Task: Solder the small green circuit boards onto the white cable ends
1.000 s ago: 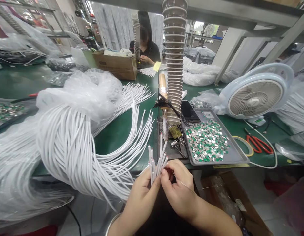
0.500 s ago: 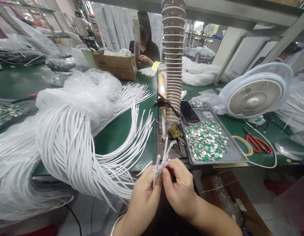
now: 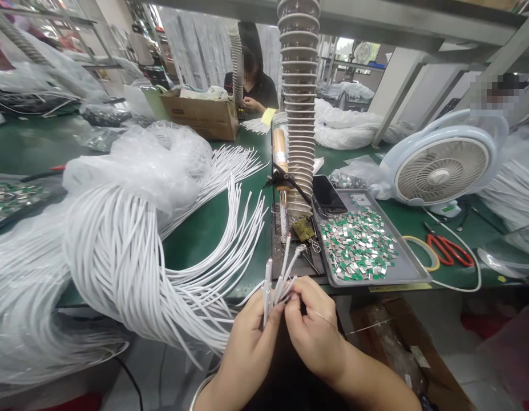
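My left hand (image 3: 251, 342) is closed round a small bunch of white cable ends (image 3: 278, 274) that stick up and fan out above my fingers. My right hand (image 3: 311, 325) pinches at the tips of that bunch, and a thin bare wire (image 3: 332, 326) trails from it to the right. Both hands hover just in front of the bench edge. Ahead of them a soldering iron (image 3: 282, 171) stands in its holder over a dark soldering stand (image 3: 296, 251). A grey tray (image 3: 412, 265) to the right holds several small green and silver connector boards (image 3: 358, 242).
A big sheaf of white cables (image 3: 118, 251) curves over the green bench (image 3: 204, 228) on the left, partly under a plastic bag. A ribbed extraction hose (image 3: 298, 103), phone (image 3: 327, 195), fan (image 3: 441, 168) and red scissors (image 3: 450, 251) stand behind. Another person (image 3: 253, 85) works at the far end.
The bunch of cable ends has tilted and spread differently in my hands, with one end now standing lower left. My hands stayed in place at the bench edge.
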Available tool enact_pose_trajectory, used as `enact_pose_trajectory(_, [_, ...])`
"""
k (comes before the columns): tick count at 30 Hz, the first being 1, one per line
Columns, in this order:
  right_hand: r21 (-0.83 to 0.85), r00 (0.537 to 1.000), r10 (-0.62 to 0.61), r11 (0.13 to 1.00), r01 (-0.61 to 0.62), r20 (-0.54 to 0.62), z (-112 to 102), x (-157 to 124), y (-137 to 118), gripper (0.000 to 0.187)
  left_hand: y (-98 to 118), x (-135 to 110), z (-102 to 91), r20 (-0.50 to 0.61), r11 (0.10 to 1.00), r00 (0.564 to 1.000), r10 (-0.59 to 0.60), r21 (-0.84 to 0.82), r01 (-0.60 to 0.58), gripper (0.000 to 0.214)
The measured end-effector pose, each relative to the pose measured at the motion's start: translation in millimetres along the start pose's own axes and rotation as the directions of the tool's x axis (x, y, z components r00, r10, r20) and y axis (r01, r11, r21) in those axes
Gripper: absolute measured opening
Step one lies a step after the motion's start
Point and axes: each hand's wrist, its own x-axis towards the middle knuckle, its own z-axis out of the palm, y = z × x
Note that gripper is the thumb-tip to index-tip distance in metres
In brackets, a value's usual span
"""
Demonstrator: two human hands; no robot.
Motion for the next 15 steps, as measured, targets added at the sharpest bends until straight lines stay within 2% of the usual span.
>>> enact_pose_trajectory(6, [0.057,0.999,-0.04,0.997,0.041,-0.024,0.8,-3.4,-1.0,0.023,1.4,-0.9,-2.3,-0.005,0.998,0.999,-0.051,-0.045,0.05,0.023])
enact_pose_trajectory(11, [0.068,0.992,-0.03,0.997,0.039,-0.125,-5.2,-0.9,2.0,0.025,2.6,-2.9,-2.4,-0.053,0.997,0.997,-0.048,0.05,0.051,0.022])
enact_pose_trajectory(15, [0.096,0.977,-0.042,0.993,0.063,-0.208,-14.9,4.9,3.2,0.026,8.0,-3.5,-5.4,0.036,0.998,0.999,-0.013,0.07,0.011,0.026])
